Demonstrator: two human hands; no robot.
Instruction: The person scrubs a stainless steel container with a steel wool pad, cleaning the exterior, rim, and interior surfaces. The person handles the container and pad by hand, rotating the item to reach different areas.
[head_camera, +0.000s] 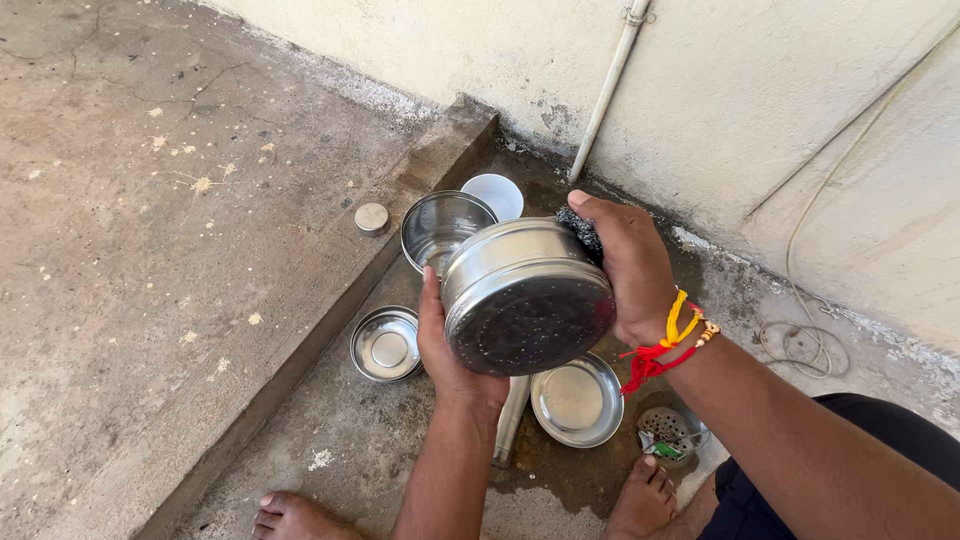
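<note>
A round steel pot (520, 295) is held on its side above the wet floor, its dark wet bottom facing me. My left hand (445, 345) grips it from below on the left. My right hand (625, 265) presses a dark scrubber (582, 228) against the pot's upper right wall. Coloured threads and a bead band are tied round my right wrist.
On the floor below lie a steel bowl (443, 228), a white lid (497, 193), a small steel plate (385, 345), a larger steel plate (578, 402), a small round cap (371, 217) on the raised ledge and a drain strainer (668, 430). My bare feet are at the bottom edge. A pipe (605, 95) runs down the wall.
</note>
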